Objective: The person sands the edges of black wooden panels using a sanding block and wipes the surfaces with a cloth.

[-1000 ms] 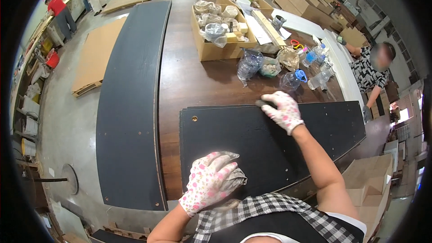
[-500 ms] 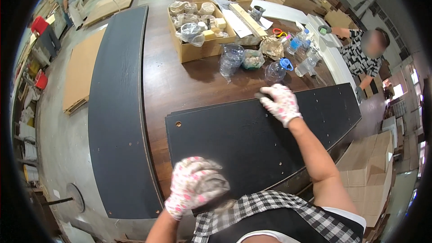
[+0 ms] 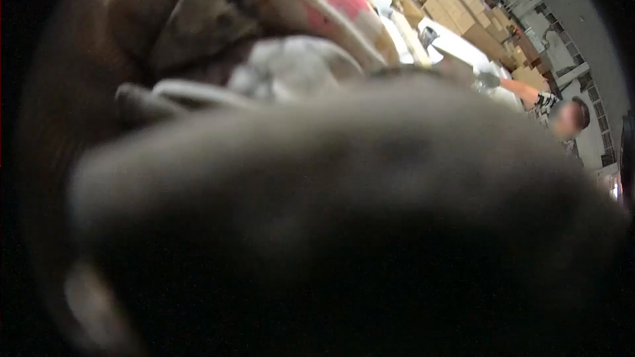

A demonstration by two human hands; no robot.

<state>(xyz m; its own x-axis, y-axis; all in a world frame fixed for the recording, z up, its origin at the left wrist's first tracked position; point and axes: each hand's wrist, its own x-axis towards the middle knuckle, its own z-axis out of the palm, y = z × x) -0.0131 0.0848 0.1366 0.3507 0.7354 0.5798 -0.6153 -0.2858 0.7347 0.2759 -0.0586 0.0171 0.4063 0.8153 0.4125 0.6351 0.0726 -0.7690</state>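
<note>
My left hand (image 3: pixel 225 13), in a white glove with a pink flower print, is right up against the camera and fills the top of the head view. It holds a grey cloth (image 3: pixel 344 225), which shows as a dark blurred mass over most of the picture. The black panel, the wooden table and my right hand are all hidden behind the cloth.
Past the cloth at the upper right I see stacked cardboard boxes (image 3: pixel 456 6), a white surface (image 3: pixel 456 46) and another person (image 3: pixel 562 116) in patterned clothing reaching an arm leftward. Everything else is blocked.
My left hand has risen with the grey cloth from the near edge of the black panel up to the camera, covering the view. My right hand, earlier on the panel's far edge, is hidden.
</note>
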